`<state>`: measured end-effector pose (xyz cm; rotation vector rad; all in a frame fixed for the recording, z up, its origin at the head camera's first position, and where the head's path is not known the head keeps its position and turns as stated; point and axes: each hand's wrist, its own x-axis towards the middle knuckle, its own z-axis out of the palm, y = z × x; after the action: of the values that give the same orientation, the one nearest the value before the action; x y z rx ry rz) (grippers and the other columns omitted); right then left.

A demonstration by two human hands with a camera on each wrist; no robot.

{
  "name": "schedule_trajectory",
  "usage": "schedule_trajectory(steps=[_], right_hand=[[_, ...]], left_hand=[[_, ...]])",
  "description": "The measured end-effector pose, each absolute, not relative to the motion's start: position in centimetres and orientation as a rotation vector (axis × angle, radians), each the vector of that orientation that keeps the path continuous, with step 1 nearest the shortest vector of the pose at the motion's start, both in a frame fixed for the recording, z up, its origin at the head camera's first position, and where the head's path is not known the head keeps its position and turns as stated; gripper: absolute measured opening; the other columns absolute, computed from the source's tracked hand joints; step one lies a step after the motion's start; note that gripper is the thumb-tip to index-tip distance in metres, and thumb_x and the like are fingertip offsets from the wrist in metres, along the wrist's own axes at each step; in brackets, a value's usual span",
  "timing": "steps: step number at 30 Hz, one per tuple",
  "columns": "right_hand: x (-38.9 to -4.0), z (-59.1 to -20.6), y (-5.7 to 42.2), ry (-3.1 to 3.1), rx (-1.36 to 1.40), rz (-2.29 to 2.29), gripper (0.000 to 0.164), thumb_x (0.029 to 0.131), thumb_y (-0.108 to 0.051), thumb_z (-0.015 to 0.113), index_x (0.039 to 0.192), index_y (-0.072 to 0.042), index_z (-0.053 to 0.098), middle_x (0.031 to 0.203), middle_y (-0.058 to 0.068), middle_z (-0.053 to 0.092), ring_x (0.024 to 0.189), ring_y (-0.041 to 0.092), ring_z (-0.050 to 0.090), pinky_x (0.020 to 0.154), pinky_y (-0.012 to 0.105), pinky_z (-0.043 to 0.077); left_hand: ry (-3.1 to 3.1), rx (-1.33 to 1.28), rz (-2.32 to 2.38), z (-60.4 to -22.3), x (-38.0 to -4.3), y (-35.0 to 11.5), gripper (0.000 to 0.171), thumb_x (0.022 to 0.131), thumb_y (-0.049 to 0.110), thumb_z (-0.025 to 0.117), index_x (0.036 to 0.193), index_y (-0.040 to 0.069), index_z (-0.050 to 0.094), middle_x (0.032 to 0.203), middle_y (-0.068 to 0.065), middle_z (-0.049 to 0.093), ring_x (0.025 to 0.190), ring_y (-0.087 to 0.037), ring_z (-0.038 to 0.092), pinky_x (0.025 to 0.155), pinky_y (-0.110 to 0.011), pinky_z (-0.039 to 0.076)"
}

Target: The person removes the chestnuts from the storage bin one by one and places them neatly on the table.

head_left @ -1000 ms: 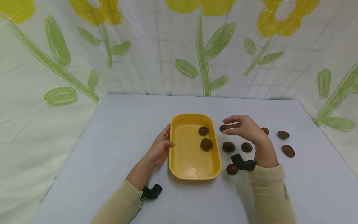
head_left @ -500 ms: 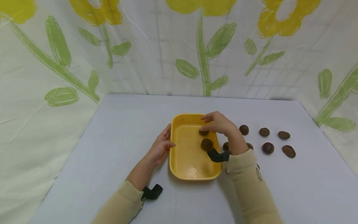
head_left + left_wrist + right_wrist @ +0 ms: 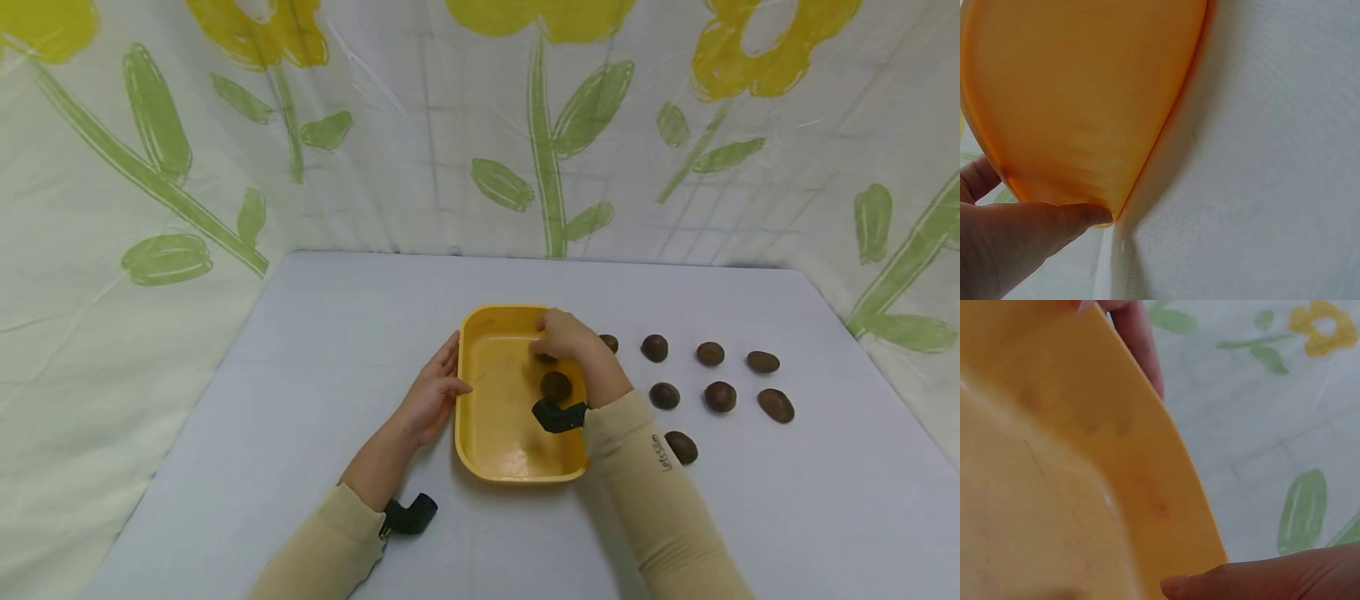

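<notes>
A shallow yellow tray [image 3: 498, 429] sits in the middle of the table. My left hand [image 3: 429, 400] holds its left side, thumb over the rim and fingers along the outside; the left wrist view shows the thumb [image 3: 1082, 215] against the wall. Inside the tray's far right corner, my right hand [image 3: 572, 337] has curled fingers round a dark brown, nut-like oval [image 3: 547, 358], mostly hidden beneath them. A rounder brown ball [image 3: 556, 384] lies nearer in the tray, beside the right wrist camera. In the right wrist view the right thumb [image 3: 1210, 581] shows over the tray's inner wall.
Right of the tray, several similar brown pieces lie on the white table in loose rows, such as a round one [image 3: 720, 397] and a flatter one [image 3: 776, 405]. The right sleeve [image 3: 660, 492] covers part of them. A flowered curtain [image 3: 375, 167] hangs behind.
My right hand has moved left from above a brown piece on the table into the tray, and its fingers have closed down over the far oval. The left hand has stayed put.
</notes>
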<state>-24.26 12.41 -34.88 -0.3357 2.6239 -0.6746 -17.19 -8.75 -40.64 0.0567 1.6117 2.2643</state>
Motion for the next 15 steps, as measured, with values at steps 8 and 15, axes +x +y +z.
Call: schedule_trajectory(steps=[8,15], right_hand=[[-24.4,-35.9,11.1,2.528,-0.479,-0.661,0.039,0.08,-0.014,0.069,0.115,0.003,0.062,0.117,0.021,0.061,0.092,0.025,0.062,0.077,0.03,0.052],[-24.5,-36.7,10.1,2.497,-0.506,-0.676,0.02,0.075,-0.008,0.071,0.094,-0.004,0.067,0.095,0.013,0.064,0.07,0.015,0.057,0.06,0.021,0.047]], left_hand=[[1.644,0.055,2.242,-40.7,-17.3,-8.7,0.083,0.082,-0.017,0.039,0.151,0.016,0.007,0.158,-0.001,0.005,0.146,-0.017,0.006,0.116,-0.039,0.018],[1.642,0.056,2.231,-40.7,-17.2,-8.7,0.084,0.082,-0.016,0.039,0.151,0.017,0.005,0.158,0.0,0.003,0.146,-0.017,0.004,0.117,-0.038,0.018]])
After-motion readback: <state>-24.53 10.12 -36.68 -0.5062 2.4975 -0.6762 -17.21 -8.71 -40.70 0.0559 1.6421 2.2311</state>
